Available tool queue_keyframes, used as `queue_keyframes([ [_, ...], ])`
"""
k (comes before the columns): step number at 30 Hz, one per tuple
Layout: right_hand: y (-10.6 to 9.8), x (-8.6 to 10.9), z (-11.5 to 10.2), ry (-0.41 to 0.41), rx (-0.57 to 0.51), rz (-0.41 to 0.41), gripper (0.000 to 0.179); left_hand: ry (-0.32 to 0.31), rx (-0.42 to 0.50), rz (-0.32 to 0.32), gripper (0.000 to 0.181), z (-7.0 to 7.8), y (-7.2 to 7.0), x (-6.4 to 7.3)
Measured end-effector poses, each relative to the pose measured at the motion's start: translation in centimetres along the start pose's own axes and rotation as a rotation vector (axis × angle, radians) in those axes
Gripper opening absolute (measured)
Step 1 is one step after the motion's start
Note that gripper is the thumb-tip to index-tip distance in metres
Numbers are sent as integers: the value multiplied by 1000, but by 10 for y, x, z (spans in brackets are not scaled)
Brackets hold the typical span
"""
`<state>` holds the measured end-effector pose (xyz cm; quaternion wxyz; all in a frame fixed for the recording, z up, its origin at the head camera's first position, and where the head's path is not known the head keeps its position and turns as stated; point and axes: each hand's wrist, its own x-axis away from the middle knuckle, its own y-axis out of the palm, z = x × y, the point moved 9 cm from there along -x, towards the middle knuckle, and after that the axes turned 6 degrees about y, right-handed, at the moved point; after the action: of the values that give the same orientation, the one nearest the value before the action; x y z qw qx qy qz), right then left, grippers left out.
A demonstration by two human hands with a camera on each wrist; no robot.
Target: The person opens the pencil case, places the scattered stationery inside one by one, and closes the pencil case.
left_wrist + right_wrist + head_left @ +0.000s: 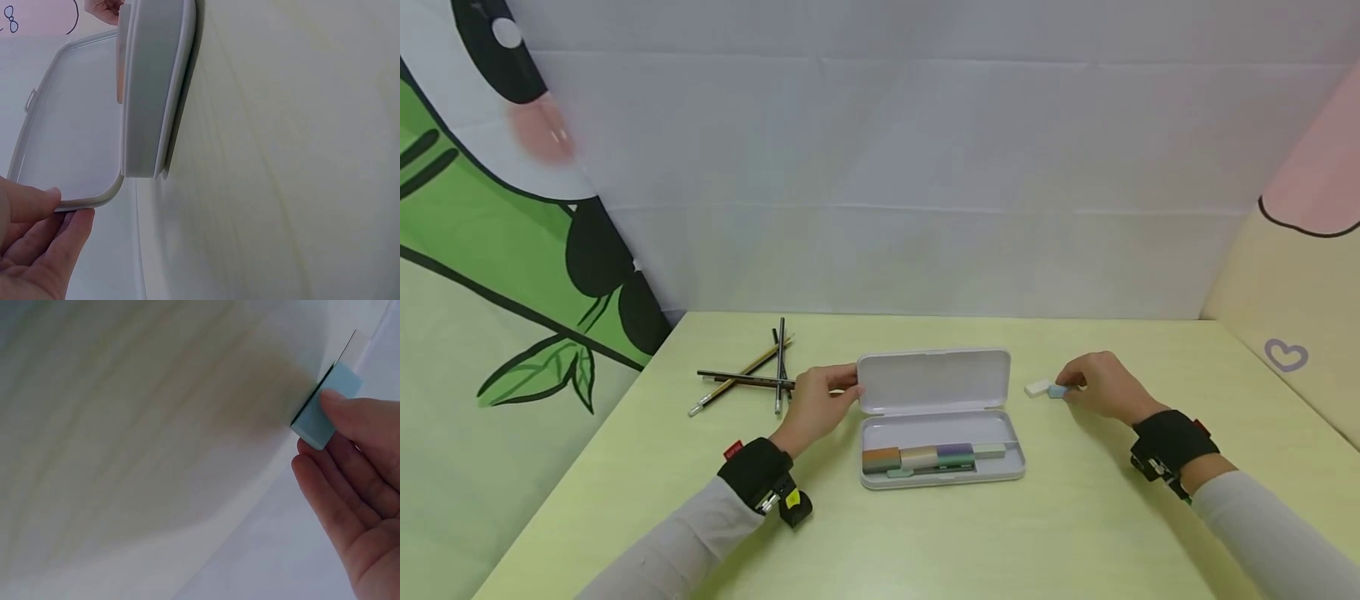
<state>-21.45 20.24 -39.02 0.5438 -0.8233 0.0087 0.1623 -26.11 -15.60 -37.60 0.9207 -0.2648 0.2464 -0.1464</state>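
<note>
A white pencil case (940, 482) lies on the table with its lid (934, 382) raised. My left hand (822, 402) pinches the lid's left edge between thumb and fingers, also visible in the left wrist view on the lid's corner (94, 200). Inside the case lie several coloured blocks (917, 457) and a slim mint-green item (925, 471) of unclear kind. To the right of the case, my right hand (1105, 387) pinches a light blue eraser (325, 406). A white block (1037, 387), seemingly another eraser, lies at its left end.
Several dark and gold pencils (745, 377) lie crossed in a loose pile left of the case, near my left hand. A pale yellow table (1000, 542) lies under everything. Behind it hangs a white cloth (925, 167), with printed cartoon panels at both sides.
</note>
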Motion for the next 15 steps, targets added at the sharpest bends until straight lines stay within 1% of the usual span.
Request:
queue_keyframes([
  [3, -1, 0, 0, 12, -4, -11, 12, 4, -4, -4, 35, 1, -1, 0],
  [7, -2, 4, -6, 20, 11, -8, 12, 9, -4, -13, 35, 1, -1, 2],
  [10, -5, 7, -18, 5, 18, 4, 12, 9, -3, -19, 35, 0, -2, 3],
  [15, -7, 13, -46, -24, -12, 14, 12, 4, 0, -22, 35, 0, -3, 5],
])
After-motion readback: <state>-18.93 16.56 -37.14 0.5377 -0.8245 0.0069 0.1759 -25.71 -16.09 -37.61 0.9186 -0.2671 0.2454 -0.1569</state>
